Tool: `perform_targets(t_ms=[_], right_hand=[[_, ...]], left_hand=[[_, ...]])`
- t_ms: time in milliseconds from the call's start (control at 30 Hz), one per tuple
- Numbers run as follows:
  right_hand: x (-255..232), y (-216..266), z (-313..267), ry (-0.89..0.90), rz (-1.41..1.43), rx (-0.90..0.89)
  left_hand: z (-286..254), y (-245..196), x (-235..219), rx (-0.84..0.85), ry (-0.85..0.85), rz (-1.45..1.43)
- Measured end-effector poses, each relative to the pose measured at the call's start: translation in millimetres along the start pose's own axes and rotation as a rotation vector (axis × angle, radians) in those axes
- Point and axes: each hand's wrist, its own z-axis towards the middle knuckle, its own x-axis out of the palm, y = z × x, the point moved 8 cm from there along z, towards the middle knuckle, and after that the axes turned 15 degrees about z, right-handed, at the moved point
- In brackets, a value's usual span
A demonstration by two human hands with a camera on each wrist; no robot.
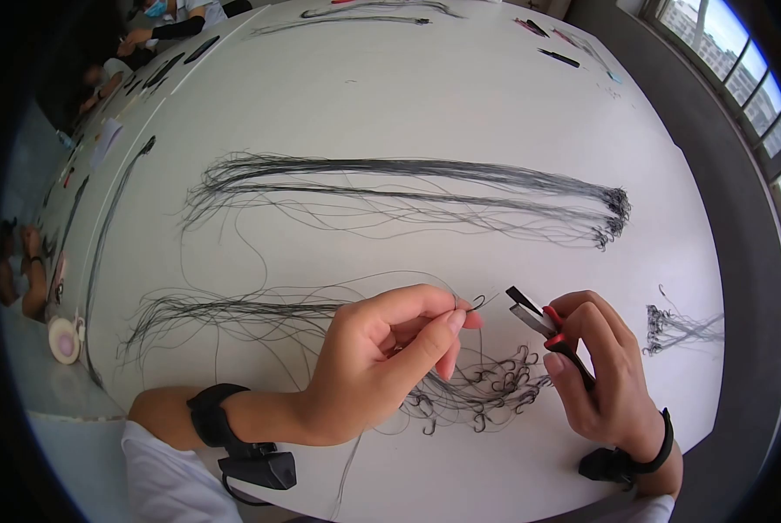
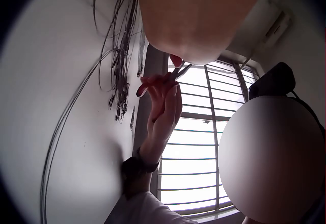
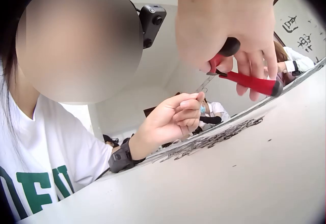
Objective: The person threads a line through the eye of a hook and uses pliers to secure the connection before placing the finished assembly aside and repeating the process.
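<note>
Between thumb and index fingertip, my left hand [image 1: 364, 370] pinches a small fishing hook [image 1: 479, 302] with thin dark line tied to it. Its bend sticks out toward the right. My right hand [image 1: 607, 375] grips pliers [image 1: 534, 321] with red and black handles, the jaws parted and pointing at the hook, a short gap away. In the right wrist view, the red handles lie across the curled fingers. Under the left hand, a bundle of lines [image 1: 233, 307] runs to a cluster of hooks [image 1: 517, 379] on the table, partly hidden by that hand.
A longer bundle of hooked lines [image 1: 390, 167] lies across the table farther back. Another cluster of hooks [image 1: 657, 329] lies by the right edge. At left stands a round white spool [image 1: 63, 340]. Other people work along the far left, and a black-handled tool [image 1: 559, 57] lies at the back.
</note>
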Motion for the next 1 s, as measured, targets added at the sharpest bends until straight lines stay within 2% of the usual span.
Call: perform_targets(t_ms=[100,533,1000], right_hand=[[3,6,0,-0.019,-0.042,-0.077],[3,6,-3,-0.085,0.002,-0.04],[3,-7,-5,-0.092,0.104,0.018]], left_hand=[[-3,-4,3,0.03,0.017,0.022],[-5,-9,9,0.104,0.033,0.114],[-3,-9,5,0.061,0.045,0.25]])
